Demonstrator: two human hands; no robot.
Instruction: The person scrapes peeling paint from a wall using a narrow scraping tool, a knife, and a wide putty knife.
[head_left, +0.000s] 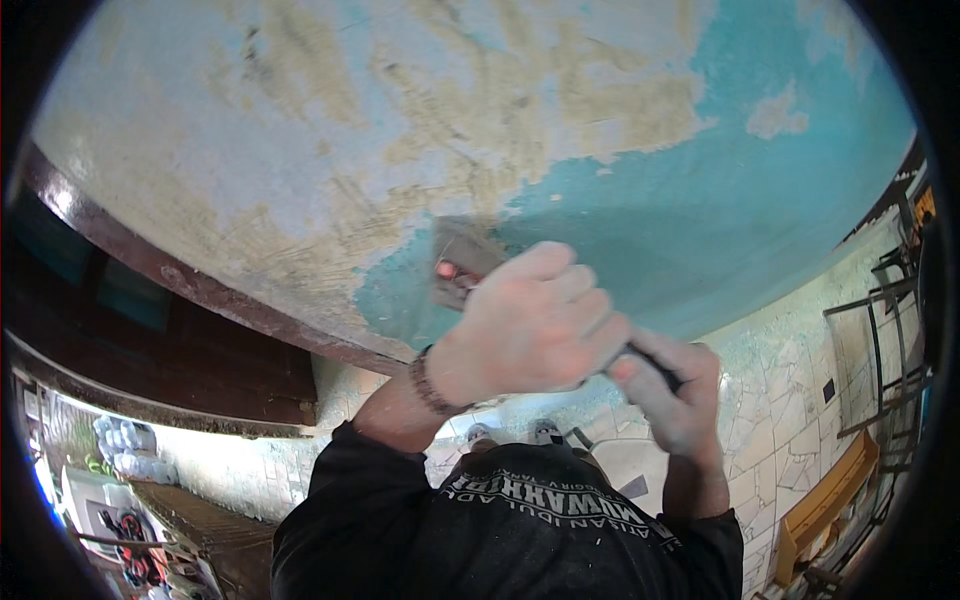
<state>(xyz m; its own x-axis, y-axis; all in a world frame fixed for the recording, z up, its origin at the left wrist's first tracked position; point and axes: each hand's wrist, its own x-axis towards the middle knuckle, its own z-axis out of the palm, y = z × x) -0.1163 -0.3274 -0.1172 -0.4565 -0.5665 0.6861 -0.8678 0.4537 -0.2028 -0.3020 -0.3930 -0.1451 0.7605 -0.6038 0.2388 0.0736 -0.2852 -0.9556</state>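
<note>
Before me is a wall (615, 210) with turquoise paint at the right and lower part. Pale and yellowish bare patches, streaked with scrape marks, cover much of the rest. My left hand (532, 322), dusty and with a beaded bracelet at the wrist, is closed around a hand scraper near its head. The scraper's broad flat blade (450, 259) lies at the wall, on the border between paint and bare patch; a red part shows on it. My right hand (679, 390) grips the black handle (656, 366) at the rear end. Fingers hide the middle of the tool.
A dark brown wooden frame (187, 289) borders the wall on the left. Below, paint flakes dust the stone-tiled floor (757, 420). A pale chair (637, 465) stands close by my feet. To the right are a metal rack (874, 337) and a wooden furniture piece (829, 510).
</note>
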